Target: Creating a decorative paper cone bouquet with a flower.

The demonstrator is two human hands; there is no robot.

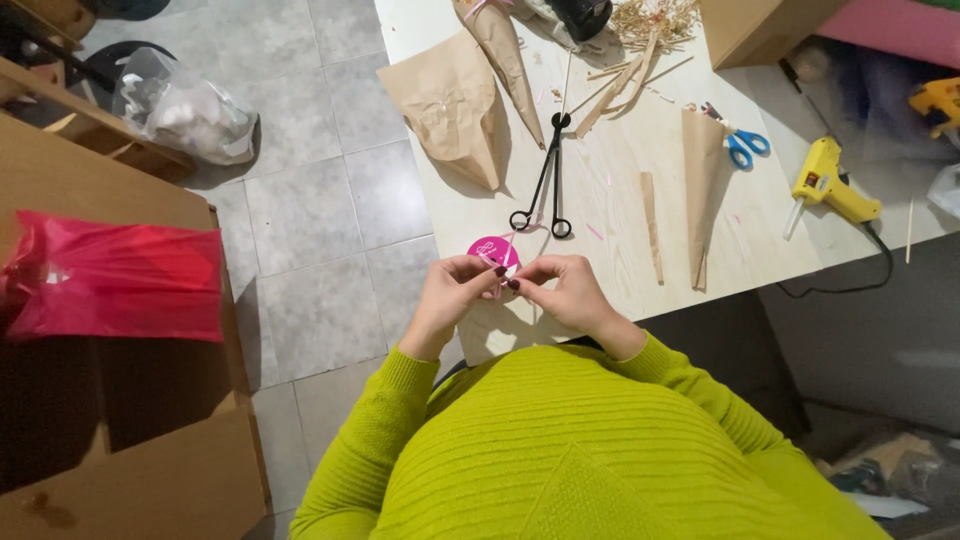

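**Both hands pinch a small pink disc at the table's near edge**

From the head camera, looking down, we see our left hand (452, 295) and right hand (566, 290) meeting in front of our chest, above the near edge of the pale wooden table (620, 200). Between the fingertips sits a small round magenta paper disc with a light marking on its face (492, 250). Both hands are curled nearly closed, thumbs and forefingers pinched on the disc's lower rim; a thin pale ribbon or strip seems to run from the right fingers, though it is too fine to tell for sure.

We judge the disc light, thin and easily creased, so a hold at the rim with soft pressure suits it best.

Just beyond the fingertips lie long black thin-handled scissors (545, 180). Farther out from the left fingers rests a crumpled brown kraft-paper cone (455, 105); beyond the right fingers stands a narrower brown paper cone (702, 180), then blue-handled scissors (745, 145) and a yellow glue gun (830, 185). Well off to the left hand's side sits a red plastic bag (110, 275) on a cardboard box.
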